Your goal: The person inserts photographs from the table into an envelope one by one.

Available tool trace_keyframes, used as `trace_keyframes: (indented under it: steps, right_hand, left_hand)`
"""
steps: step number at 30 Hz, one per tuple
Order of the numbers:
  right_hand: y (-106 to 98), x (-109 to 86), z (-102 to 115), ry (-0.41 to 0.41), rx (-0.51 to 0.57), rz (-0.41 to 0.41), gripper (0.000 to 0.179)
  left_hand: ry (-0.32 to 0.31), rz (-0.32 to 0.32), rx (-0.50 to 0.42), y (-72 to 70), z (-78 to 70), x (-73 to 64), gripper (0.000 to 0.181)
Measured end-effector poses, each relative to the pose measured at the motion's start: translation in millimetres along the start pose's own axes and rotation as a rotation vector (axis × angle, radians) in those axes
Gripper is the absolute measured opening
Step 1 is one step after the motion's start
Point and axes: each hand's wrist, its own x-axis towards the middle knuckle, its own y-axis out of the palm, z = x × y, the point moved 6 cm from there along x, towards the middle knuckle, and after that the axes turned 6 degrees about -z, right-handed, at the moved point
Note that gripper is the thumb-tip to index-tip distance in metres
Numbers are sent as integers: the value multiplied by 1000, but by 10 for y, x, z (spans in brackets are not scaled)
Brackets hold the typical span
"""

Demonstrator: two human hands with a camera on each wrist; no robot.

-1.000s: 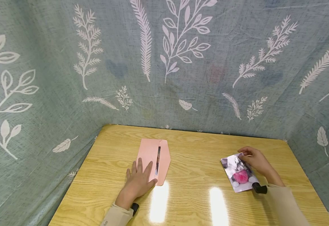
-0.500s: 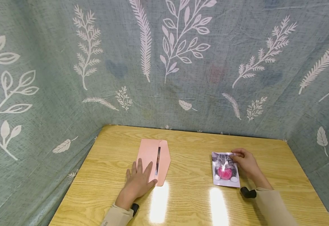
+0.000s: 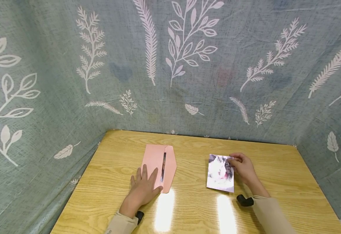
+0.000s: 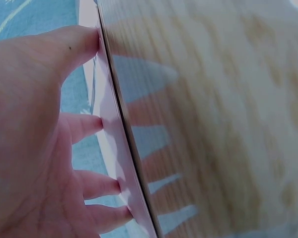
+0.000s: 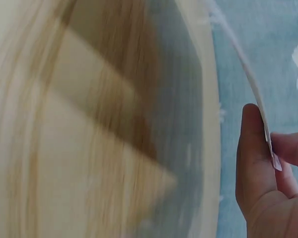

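Note:
A pink envelope (image 3: 152,156) lies on the table with its pointed flap spread open to the right. Part of a dark picture (image 3: 163,166) shows in its slot. Spread fingers of my left hand (image 3: 144,190) rest on the envelope's lower part; in the left wrist view the fingertips press against its pink surface (image 4: 120,163). My right hand (image 3: 244,167) pinches a glossy photo card (image 3: 218,175) by its upper right corner, and glare washes out much of the cat picture. Seen edge-on in the right wrist view, the card (image 5: 251,74) bends slightly between thumb and fingers, above the table.
The wooden table (image 3: 188,208) has two bright light reflections near its front. A grey-green curtain (image 3: 164,107) with white leaf prints hangs behind it and along both sides. Each wrist wears a small black camera (image 3: 245,200).
My right hand has carried the cat photo card leftward toward the envelope, and the card has turned more upright in view. The left hand and the envelope have stayed in place.

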Motion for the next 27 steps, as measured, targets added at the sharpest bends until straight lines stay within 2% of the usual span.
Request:
trace_keyframes:
  steps: [12, 27]
  right_hand:
    - [434, -24, 164, -23, 5, -24, 32]
    - [1014, 64, 283, -56, -35, -52, 28]
  left_hand:
    - [-10, 4, -14, 4, 23, -8, 77]
    - [-10, 7, -19, -1, 4, 2, 77]
